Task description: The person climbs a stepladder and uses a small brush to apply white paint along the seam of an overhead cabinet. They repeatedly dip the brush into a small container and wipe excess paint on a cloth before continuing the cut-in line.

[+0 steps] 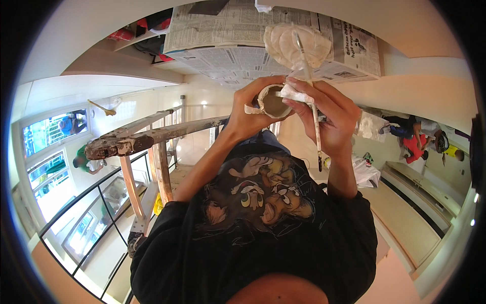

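My left hand [244, 111] is wrapped round a small round cup [276, 105] with a ragged, whitish crusted rim, its mouth facing up. My right hand [334, 111] pinches a crumpled white cloth [295, 94] at the cup's right rim. A long, thin paintbrush [317, 137] also sits in the right hand, upright in the picture, with a dark tip at its lower end. Its upper end crosses in front of a round cream pad of cloth or paper [278, 46], which lies on newspaper. My right fingers partly hide the cup's contents.
Newspaper [217, 38] covers the surface ahead. A paint-splattered wooden ladder [167, 131] stands at my left, by a black metal railing [104, 200]. Other people [417, 134] are far right, one person [88, 161] far left. A white plastic bag [367, 172] lies right.
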The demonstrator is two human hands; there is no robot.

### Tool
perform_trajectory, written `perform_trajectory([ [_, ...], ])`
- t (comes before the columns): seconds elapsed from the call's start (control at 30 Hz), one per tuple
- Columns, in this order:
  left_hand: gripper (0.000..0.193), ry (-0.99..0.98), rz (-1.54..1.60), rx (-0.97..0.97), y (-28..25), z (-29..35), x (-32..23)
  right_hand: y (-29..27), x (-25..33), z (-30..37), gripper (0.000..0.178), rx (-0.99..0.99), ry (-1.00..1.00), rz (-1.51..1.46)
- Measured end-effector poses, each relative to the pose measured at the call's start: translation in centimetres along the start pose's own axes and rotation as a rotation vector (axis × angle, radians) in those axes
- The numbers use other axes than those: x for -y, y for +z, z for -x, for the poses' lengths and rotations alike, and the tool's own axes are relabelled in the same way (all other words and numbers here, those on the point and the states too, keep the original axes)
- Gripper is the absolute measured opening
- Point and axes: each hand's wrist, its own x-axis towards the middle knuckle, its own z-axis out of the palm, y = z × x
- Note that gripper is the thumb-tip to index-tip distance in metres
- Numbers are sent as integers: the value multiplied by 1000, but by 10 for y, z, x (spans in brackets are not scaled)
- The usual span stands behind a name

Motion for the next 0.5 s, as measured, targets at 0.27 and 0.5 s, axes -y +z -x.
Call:
perform_trajectory([
  [0.27, 67, 35, -55, -20, -6, -4, 8, 6, -8, -11, 38, 30, 17, -28],
  [0.5, 64, -27, 6, -34, -10, -9, 9, 12, -17, -23, 40, 35, 34, -32],
])
